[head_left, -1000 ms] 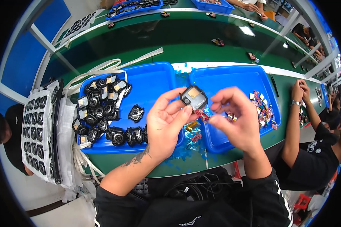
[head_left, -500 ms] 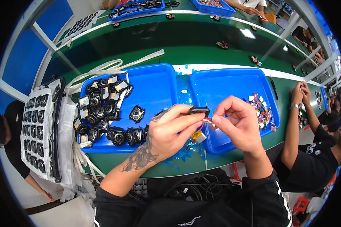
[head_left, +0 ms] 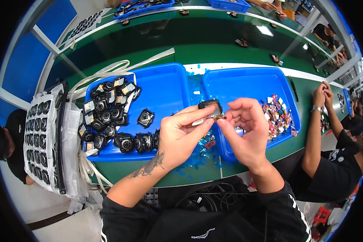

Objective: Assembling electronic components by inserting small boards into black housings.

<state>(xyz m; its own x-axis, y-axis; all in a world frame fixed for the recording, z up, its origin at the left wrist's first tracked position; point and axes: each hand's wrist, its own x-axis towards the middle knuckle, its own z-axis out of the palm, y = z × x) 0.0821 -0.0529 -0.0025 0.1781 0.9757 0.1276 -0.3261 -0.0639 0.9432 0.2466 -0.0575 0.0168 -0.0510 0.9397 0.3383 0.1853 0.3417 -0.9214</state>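
Observation:
My left hand (head_left: 180, 135) grips a small black square watch-like case (head_left: 210, 108) between thumb and fingers, held over the gap between two blue trays. My right hand (head_left: 246, 129) pinches a small reddish film tab (head_left: 219, 117) at the case's lower edge. The left blue tray (head_left: 165, 86) holds several black square cases (head_left: 109, 117) heaped on its left side. The right blue tray (head_left: 250, 82) holds a pile of small coloured film scraps (head_left: 277, 115) at its right end.
A white blister tray (head_left: 42, 133) of more black cases stands at the far left, with white straps (head_left: 105, 70) beside it. A seated person's arms (head_left: 316, 125) rest on the green table (head_left: 149, 52) at right. More blue bins (head_left: 230, 5) lie far back.
The case has turned in my left hand, from face up to edge on, and now tilted again. My right hand's fingers have closed in on the tab at its edge.

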